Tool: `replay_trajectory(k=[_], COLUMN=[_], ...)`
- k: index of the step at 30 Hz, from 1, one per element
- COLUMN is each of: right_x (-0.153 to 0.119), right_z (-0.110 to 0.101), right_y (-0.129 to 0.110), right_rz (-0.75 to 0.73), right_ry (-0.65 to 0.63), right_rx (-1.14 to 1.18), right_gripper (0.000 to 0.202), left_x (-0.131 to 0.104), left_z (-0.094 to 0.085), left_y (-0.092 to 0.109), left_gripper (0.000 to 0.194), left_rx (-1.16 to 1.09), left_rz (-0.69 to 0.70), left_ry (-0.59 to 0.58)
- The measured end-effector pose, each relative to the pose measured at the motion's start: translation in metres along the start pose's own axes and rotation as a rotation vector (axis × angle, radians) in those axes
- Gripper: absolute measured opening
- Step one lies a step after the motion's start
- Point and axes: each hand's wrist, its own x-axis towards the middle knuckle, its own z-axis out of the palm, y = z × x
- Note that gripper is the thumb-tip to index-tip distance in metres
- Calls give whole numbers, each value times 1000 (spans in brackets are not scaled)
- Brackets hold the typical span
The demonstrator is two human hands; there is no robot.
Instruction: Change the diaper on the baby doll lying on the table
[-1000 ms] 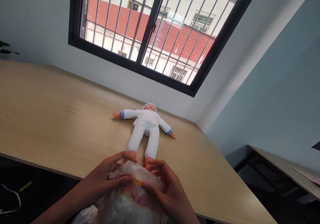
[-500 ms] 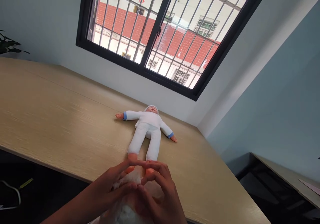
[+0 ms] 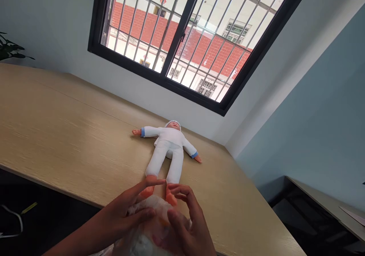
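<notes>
A doll in white clothes with blue cuffs lies on its back on the wooden table, arms spread, its bare feet toward me. In front of its feet is a crumpled, translucent white plastic bag with something pinkish inside. My left hand rests against the bag's left side, thumb on it and index finger stretched toward the doll's feet. On the right side of the bag, my right hand is curved with its fingers apart from the thumb.
A barred window is in the wall behind the table. Leaves of a plant show at the far left. A white cable lies in the dark area at lower left, and another table stands at the right.
My right hand's fingers and thumb have spread and moved slightly right, away from my left hand's fingertips. More of the bag shows between the hands.
</notes>
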Motion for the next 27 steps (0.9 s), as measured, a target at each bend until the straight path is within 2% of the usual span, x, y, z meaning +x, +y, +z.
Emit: replay_trajectory(k=[2,3,5,7,11,13,16,18,22,27], right_x=[-2,-2,-3,-4,-5,-6,-9,-10,-7,-1], right_z=[-2,-2,0,1,-3,-9,-14,-13,-6,3], right_y=[1,2,5,12,29,38,48,53,56,56], right_rz=[51,87,152,167,44,-9,-12,1,-20,-73], right_ry=[-89,-163,-288,-318,-76,49,111,63,-78,-78], right_rx=[-28,-29,-38,-109,-271,-267,-181,-94,32,123], right_gripper=[53,56,40,31,28,27,30,37,41,41], left_x=[-2,-2,0,7,26,32,36,39,49,64], left_z=[-1,-1,-3,-6,-21,-27,-26,-21,-12,-11], left_y=[1,2,2,2,-4,-9,-14,-13,-13,-20], left_gripper=[54,54,54,50,43,41,21,11,15,15], left_rx=[-20,-30,-34,-48,-236,-419,-752,-855,-811,-796], left_rz=[-7,-10,-9,-15,-33,-107,-323,-407,-502,-499], left_ry=[-6,-14,-15,43,353,412,276,209,159,139])
